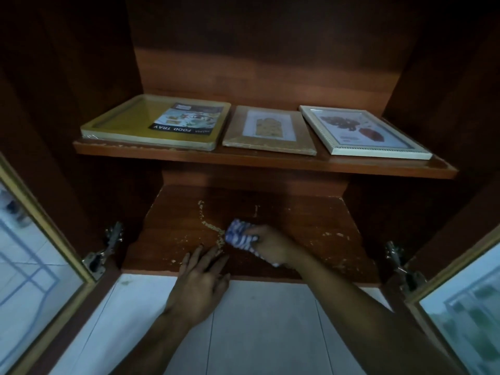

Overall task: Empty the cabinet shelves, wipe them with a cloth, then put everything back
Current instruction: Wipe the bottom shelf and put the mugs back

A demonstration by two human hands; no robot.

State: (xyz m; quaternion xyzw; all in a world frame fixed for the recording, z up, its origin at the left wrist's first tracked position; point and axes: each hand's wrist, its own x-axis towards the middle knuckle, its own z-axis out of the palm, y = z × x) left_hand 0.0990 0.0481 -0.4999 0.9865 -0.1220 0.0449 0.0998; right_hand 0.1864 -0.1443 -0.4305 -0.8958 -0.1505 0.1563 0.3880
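Note:
My right hand (pixel 272 246) grips a bunched blue-and-white cloth (pixel 238 234) and presses it on the lower shelf (pixel 311 226) of the wooden cabinet. A curved trail of pale crumbs (pixel 212 226) lies just left of the cloth. Flat on the shelf's front edge rests my left hand (pixel 201 277), fingers straight and holding nothing. On the upper shelf (pixel 257 161) lie a yellow food tray (pixel 159 123) at the left, a wooden picture frame (pixel 269 131) in the middle and a white picture frame (pixel 362 133) at the right.
Two glass-paned cabinet doors stand open, the left door (pixel 32 239) and the right door (pixel 465 293), each on metal hinges (pixel 105 250). White tiled floor (pixel 257 328) lies below the lower shelf. The shelf surface shows chipped, worn patches (pixel 332 235).

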